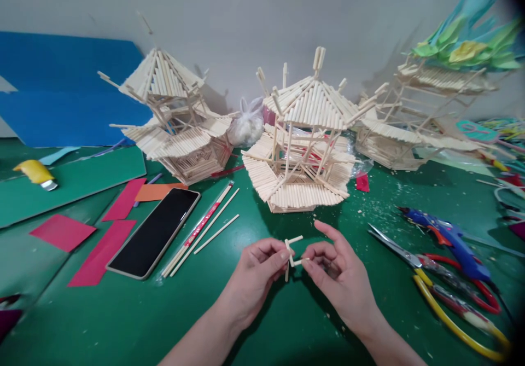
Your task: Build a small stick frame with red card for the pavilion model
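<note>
A green table fills the view, with a blue board leaning against the wall at ten o'clock. Three stick-built models stand along the far side: the left pavilion at eleven o'clock, the centre pavilion at twelve, and the right pavilion at two, topped with coloured paper. A dark phone lies face up at nine o'clock from the hands, with loose sticks just beside it. At three to four o'clock lie red-and-yellow scissors and, touching them, a blue glue gun. Low in the middle, the left hand and the right hand meet above the table. Each pinches the small stick frame between thumb and forefinger, the other fingers curled loosely, the right forefinger lifted. The frame sits between the two hands, at six o'clock from the centre pavilion.
</note>
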{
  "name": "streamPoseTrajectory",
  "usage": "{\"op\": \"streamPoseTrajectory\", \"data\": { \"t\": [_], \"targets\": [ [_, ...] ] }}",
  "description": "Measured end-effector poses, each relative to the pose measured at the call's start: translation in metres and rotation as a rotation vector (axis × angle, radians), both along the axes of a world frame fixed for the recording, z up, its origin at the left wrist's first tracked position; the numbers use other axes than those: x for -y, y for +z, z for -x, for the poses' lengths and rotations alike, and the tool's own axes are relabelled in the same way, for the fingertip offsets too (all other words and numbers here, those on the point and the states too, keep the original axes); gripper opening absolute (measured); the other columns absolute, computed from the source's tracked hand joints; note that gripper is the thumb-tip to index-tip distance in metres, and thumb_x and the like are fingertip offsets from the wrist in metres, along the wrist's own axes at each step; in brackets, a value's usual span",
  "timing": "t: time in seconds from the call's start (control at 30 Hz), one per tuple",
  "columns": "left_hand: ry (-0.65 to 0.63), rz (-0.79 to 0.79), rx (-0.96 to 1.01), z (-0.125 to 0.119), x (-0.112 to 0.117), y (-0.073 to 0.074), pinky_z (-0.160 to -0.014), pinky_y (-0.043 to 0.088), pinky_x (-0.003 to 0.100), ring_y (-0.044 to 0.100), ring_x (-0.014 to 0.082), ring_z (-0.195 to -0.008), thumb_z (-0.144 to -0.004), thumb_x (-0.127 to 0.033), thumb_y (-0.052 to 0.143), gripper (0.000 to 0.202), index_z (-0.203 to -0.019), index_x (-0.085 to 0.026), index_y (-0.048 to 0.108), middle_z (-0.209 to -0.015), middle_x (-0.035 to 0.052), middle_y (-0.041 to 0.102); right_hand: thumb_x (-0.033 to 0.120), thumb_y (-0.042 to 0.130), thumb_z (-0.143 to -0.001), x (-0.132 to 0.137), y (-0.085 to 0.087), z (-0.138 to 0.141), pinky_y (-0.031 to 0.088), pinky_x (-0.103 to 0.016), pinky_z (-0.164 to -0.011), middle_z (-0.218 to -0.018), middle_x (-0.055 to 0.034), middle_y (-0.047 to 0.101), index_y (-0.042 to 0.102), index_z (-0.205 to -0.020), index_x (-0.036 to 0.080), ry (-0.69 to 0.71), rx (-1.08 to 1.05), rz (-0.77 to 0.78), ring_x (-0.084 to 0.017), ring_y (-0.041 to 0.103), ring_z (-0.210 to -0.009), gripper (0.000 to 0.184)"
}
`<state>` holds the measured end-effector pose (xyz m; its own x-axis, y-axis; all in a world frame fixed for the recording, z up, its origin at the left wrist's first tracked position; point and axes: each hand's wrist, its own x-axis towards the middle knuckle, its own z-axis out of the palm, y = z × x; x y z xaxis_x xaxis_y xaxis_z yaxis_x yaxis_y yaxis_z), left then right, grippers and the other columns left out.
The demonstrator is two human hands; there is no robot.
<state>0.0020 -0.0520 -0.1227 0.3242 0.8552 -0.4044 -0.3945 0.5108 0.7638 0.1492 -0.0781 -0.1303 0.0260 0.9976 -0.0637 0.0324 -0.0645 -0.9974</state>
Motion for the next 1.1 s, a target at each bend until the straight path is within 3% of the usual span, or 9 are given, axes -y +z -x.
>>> {"op": "streamPoseTrajectory", "data": {
  "t": [0.23, 0.6, 1.1],
  "targets": [
    [-0.001, -0.029, 0.005, -0.001, 0.002, -0.002, -0.055, 0.031, 0.021, 0.042, 0.0079, -0.054, -0.068, -0.024, 0.066, 0.014, -0.063, -0.013, 0.060, -0.058, -0.0011, 0.053, 0.025, 0.062, -0.073, 0.000, 0.002, 0.006, 0.043, -0.022, -0.057, -0.072, 0.0036, 0.056, 0.036, -0.117, 0.024, -0.004, -0.215, 0.074, -0.011, 0.053, -0.061, 0.051],
    [-0.010, -0.031, 0.028, 0.000, 0.002, -0.003, -0.057, 0.033, 0.021, 0.044, 0.0086, -0.057, -0.068, -0.023, 0.067, 0.013, -0.064, -0.013, 0.061, -0.059, -0.0001, 0.055, 0.024, 0.065, -0.071, 0.000, -0.002, 0.009, 0.041, -0.021, -0.059, -0.071, 0.0036, 0.057, 0.036, -0.117, 0.023, -0.010, -0.361, 0.133, -0.009, 0.052, -0.062, 0.055],
    [-0.011, -0.045, 0.010, 0.001, 0.001, -0.005, -0.053, 0.033, 0.020, 0.045, 0.0083, -0.056, -0.066, -0.024, 0.068, 0.013, -0.065, -0.013, 0.063, -0.059, 0.0004, 0.056, 0.026, 0.066, -0.070, 0.001, -0.004, 0.013, 0.043, -0.022, -0.059, -0.070, 0.0035, 0.057, 0.040, -0.112, 0.023, -0.046, -0.395, 0.096, -0.010, 0.054, -0.062, 0.050]
  ]
}}
